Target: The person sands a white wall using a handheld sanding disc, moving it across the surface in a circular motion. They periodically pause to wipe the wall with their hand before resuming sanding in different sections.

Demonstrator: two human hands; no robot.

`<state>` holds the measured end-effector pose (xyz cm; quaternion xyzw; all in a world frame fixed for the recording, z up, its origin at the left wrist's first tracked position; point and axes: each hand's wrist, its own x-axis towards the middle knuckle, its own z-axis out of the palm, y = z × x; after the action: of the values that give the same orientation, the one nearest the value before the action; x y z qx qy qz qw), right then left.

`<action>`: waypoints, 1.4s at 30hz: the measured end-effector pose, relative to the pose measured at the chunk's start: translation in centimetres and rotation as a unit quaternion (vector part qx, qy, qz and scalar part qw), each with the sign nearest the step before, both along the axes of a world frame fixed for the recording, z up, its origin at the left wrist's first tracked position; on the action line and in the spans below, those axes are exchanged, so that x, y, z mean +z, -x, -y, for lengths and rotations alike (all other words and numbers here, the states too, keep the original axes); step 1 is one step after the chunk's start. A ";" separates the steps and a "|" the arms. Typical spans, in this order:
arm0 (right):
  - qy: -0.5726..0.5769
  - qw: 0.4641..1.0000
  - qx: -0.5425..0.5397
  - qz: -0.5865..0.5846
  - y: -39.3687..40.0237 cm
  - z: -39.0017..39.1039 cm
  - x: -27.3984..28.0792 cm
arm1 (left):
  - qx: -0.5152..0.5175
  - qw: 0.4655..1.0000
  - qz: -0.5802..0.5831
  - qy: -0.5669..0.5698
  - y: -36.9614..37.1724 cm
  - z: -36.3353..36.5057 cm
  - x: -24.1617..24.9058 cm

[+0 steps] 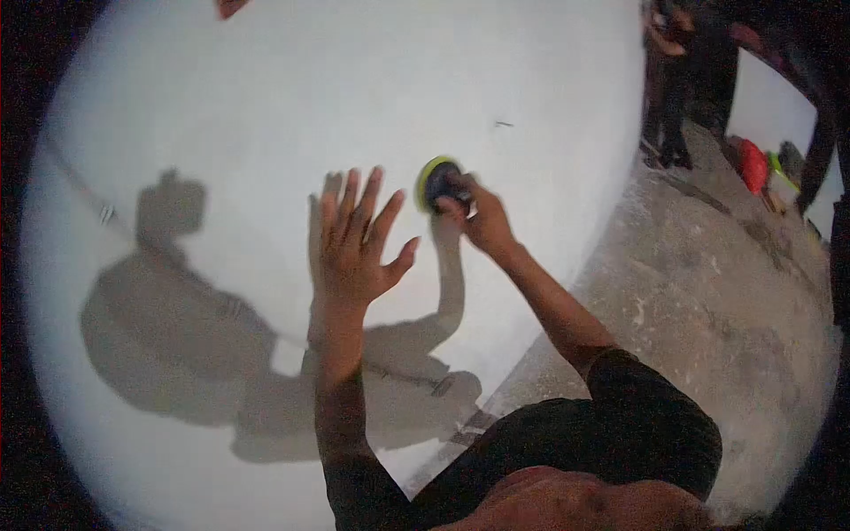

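My left hand (354, 241) is spread flat against the white wall (221, 106), fingers apart and holding nothing. Just to its right, my right hand (478, 217) grips a round sanding pad (436, 181) with a dark body and a yellow-green rim. The pad is pressed against the wall. Both arms reach forward from my dark short sleeves, and their shadows fall on the wall below.
A rough grey concrete floor (708, 301) runs along the right. A person in dark clothes (682, 80) stands at the top right. A red object (753, 166) and a green-handled tool (779, 168) lie near them. A small dark mark (503, 124) shows on the wall.
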<state>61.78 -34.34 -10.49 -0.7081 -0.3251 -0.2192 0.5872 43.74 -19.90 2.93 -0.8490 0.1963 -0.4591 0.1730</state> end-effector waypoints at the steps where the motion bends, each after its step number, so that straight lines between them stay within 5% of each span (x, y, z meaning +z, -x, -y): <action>1: 0.041 0.999 0.017 0.008 1.9 0.7 1.7 | 0.029 0.999 0.005 -0.021 0.1 -0.2 0.0; 7: -0.056 0.996 -0.055 -0.050 0.4 1.1 2.9 | 0.065 0.997 0.030 -0.022 0.0 0.4 1.7; 9: 0.064 0.997 -0.039 0.015 2.1 0.7 1.5 | 0.112 0.993 0.020 0.009 0.3 0.4 1.9; 12: 0.063 0.996 -0.025 0.059 2.3 0.9 2.0 | 0.098 0.995 -0.012 0.025 0.3 1.0 2.0; 14: -0.114 0.990 -0.013 -0.078 0.3 0.8 2.2 | 0.079 0.996 -0.021 0.031 0.2 1.4 1.8; 17: -0.082 0.991 -0.050 -0.089 -0.6 0.3 1.3 | 0.063 0.997 -0.023 0.033 0.3 1.4 1.3; 19: 0.019 0.998 -0.044 0.042 1.7 0.5 0.2 | 0.060 0.997 -0.017 0.033 0.3 1.2 1.1; 22: 0.003 0.994 -0.032 0.106 1.3 0.7 0.1 | 0.052 0.998 -0.009 0.038 0.1 0.6 0.6; 24: -0.119 0.988 -0.031 -0.087 -0.7 0.1 0.1 | 0.052 0.998 -0.012 0.038 -0.1 1.0 0.8; 25: -0.118 0.988 -0.035 -0.090 -0.5 -0.2 -0.5 | 0.053 0.998 -0.012 0.038 0.0 1.2 0.9; 27: 0.006 0.998 -0.049 -0.028 1.0 -1.5 -1.7 | 0.055 0.997 -0.022 0.044 0.1 1.3 0.8; 29: -0.003 0.989 0.018 0.145 2.9 -1.1 -2.2 | 0.061 0.996 -0.031 0.054 0.4 2.0 0.4; 31: -0.012 0.995 -0.015 0.102 2.5 -0.5 -1.4 | 0.091 0.990 -0.034 0.102 1.1 2.4 -0.3; 33: -0.098 0.970 0.038 -0.221 1.0 0.4 0.6 | 0.090 0.990 -0.046 0.100 1.8 2.4 -1.4; 34: -0.227 0.951 0.040 -0.204 2.1 0.4 1.7 | 0.086 0.990 -0.057 0.095 2.1 2.3 -2.1; 35: -0.226 0.951 0.042 -0.205 2.6 -0.3 0.7 | 0.089 0.990 -0.058 0.095 2.5 2.0 -3.0; 37: -0.010 0.999 0.011 -0.037 3.9 -1.9 -1.9 | 0.065 0.988 -0.051 0.128 3.2 1.3 -4.9; 38: 0.036 0.985 0.027 0.166 4.0 -1.9 -2.9 | 0.058 0.988 -0.040 0.140 3.6 1.1 -5.9; 39: 0.118 0.979 0.052 0.157 4.1 -1.3 -2.7 | 0.059 0.988 -0.040 0.140 3.8 0.6 -6.9; 41: 0.040 0.996 -0.009 0.077 2.2 -0.8 -2.0 | 0.083 0.982 0.000 0.169 4.2 -0.3 -9.3; 42: -0.129 0.987 0.042 -0.082 2.7 -0.1 0.2 | 0.083 0.978 -0.001 0.194 4.5 -0.5 -10.4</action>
<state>59.11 -34.20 -10.24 -0.6274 -0.2745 -0.1752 0.7073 39.24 -19.40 -7.42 -0.8804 0.0327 -0.4712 0.0424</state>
